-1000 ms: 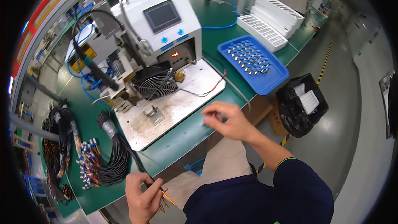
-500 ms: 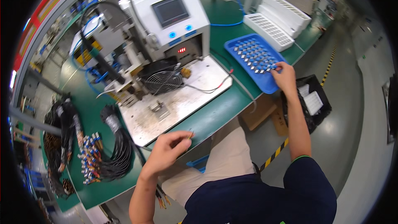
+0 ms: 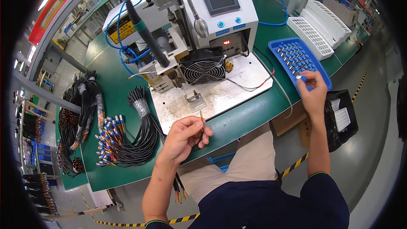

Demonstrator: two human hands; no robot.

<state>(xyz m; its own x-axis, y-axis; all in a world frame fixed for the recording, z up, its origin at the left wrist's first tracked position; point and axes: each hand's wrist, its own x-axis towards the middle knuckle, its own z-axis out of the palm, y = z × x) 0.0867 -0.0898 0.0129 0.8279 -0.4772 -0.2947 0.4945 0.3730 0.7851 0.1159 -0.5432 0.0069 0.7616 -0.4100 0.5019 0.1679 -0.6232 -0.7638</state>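
My left hand [image 3: 182, 138], near the front edge of the bench, pinches a black cable. Its thin yellow and red wire ends [image 3: 201, 116] stick up past the fingertips. Over the near end of a blue tray [image 3: 325, 85], my right hand [image 3: 313, 94] closes on a small silver connector with a blue part [image 3: 301, 78]. Similar connectors [image 3: 296, 57] lie in rows in that tray. In front of my left hand stands a bench machine, with a small metal fixture [image 3: 195, 100] on its pale base plate [image 3: 231, 101].
Cables with metal connectors [image 3: 112, 140] lie bundled on the green bench at left, beside more black cable bundles [image 3: 87, 101]. A soldering-iron-like tool [image 3: 150, 44] and a black fan [image 3: 203, 70] sit on the machine. White perforated trays [image 3: 311, 38] stand behind the blue tray. A black-lined bin [image 3: 343, 121] is below right.
My right hand now holds a connector slightly raised at the tray. My left hand has turned, so the cable's wire ends point up. The whole view has shifted, with the scene moved right.
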